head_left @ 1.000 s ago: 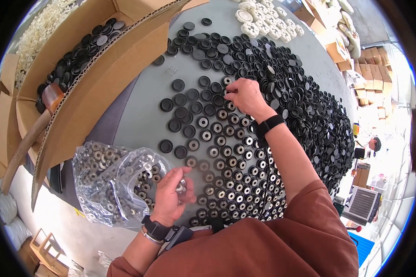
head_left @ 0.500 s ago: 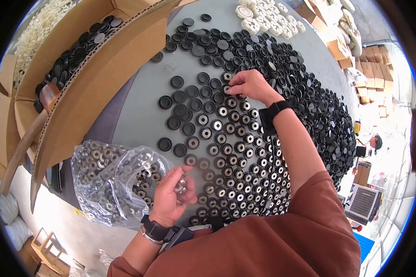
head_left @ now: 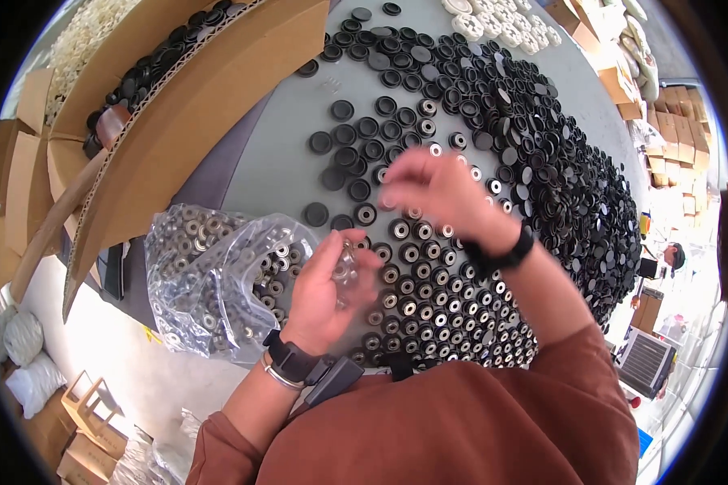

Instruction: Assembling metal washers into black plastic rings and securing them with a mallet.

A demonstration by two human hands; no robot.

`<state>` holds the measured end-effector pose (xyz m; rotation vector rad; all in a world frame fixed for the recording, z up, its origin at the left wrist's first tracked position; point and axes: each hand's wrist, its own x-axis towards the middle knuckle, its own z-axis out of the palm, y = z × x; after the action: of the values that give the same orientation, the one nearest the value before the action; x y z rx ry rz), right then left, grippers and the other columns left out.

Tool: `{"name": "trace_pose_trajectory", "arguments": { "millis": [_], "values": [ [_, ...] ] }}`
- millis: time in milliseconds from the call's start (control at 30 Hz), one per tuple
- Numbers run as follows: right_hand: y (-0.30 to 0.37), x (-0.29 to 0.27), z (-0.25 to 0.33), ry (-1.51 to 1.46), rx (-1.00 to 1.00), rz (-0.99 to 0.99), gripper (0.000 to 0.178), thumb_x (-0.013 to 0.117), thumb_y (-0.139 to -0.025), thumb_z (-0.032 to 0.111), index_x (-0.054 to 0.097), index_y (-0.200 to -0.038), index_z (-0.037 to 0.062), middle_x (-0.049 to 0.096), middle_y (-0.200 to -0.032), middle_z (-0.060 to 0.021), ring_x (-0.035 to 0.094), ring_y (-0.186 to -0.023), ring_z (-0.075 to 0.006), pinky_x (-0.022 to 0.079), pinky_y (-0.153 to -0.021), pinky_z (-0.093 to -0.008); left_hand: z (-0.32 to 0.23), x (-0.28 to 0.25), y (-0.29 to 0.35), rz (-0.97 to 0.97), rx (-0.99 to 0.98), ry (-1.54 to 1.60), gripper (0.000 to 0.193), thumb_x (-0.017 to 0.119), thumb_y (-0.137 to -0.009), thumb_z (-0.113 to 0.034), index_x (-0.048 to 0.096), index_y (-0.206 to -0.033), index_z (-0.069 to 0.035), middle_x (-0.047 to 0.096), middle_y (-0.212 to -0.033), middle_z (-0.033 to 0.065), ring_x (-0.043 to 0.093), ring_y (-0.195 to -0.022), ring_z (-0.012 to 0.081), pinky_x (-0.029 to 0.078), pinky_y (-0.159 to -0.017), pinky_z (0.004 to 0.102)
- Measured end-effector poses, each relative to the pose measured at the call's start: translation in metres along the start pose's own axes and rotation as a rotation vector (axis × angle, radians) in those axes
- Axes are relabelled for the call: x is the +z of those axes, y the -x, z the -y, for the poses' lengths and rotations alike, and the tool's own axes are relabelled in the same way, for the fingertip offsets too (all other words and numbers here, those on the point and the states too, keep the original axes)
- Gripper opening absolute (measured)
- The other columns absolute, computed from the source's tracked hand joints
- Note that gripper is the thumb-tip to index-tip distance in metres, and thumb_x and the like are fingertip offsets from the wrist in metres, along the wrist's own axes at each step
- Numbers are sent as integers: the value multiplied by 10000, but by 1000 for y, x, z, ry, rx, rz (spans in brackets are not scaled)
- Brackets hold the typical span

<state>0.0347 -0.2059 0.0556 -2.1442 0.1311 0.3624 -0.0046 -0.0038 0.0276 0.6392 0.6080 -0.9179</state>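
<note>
My left hand (head_left: 332,287) is curled, palm up, around several small shiny metal bearings (head_left: 347,276), close beside a clear plastic bag (head_left: 233,279) full of such bearings. Blurred by motion, my right hand (head_left: 445,194) hovers over the black round caps, its fingers bent toward the left hand. Whether anything is between its fingertips cannot be made out. Rows of black caps with bearings set in them (head_left: 399,229) spread below and to the right of it. On its left lie caps without bearings (head_left: 320,143).
A big heap of black caps (head_left: 570,178) covers the right side of the grey table (head_left: 275,153). White plastic parts (head_left: 493,20) sit at the far edge. At the left stands a cardboard box (head_left: 202,121) holding more caps and a wooden-handled tool (head_left: 57,218).
My right hand has left a far cap, where a bearing now sits, and come back toward the left hand. The whole view has shifted slightly. The left hand still holds bearings.
</note>
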Motion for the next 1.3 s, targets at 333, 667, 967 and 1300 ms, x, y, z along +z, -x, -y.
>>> {"name": "trace_pose_trajectory", "arguments": {
  "millis": [333,667,967,1300],
  "values": [
    [53,58,8,-103,-183,-30,102,692,-724,114,692,-802,49,636,-775,-101,592,-767,-247,482,-658,-319,14,-7,-5,-31,209,-386,357,365,-980,-333,516,-1074,-23,560,-787,50,521,-556,112,385,-430,211],
    [26,33,-7,-277,147,-38,221,706,-694,133,659,-876,18,675,-829,-78,625,-691,-144,499,-636,-272,9,-2,-3,-92,134,-430,315,363,-988,-312,506,-993,-30,559,-714,94,445,-460,109,293,-373,216],
    [-39,-8,-67,224,38,-419,331,690,-687,19,528,-975,-4,640,-884,-147,627,-830,-281,494,-751,-354,8,-12,1,81,-20,-221,314,375,-986,-323,504,-1019,-39,585,-730,127,429,-471,103,289,-383,203],
    [-44,-8,-75,338,-37,-324,308,678,-697,35,581,-987,2,634,-888,-152,596,-868,-316,471,-770,-392,7,-18,2,99,-34,-168,305,386,-984,-313,515,-1015,-38,592,-723,116,434,-477,101,289,-383,198]
  ]
}}
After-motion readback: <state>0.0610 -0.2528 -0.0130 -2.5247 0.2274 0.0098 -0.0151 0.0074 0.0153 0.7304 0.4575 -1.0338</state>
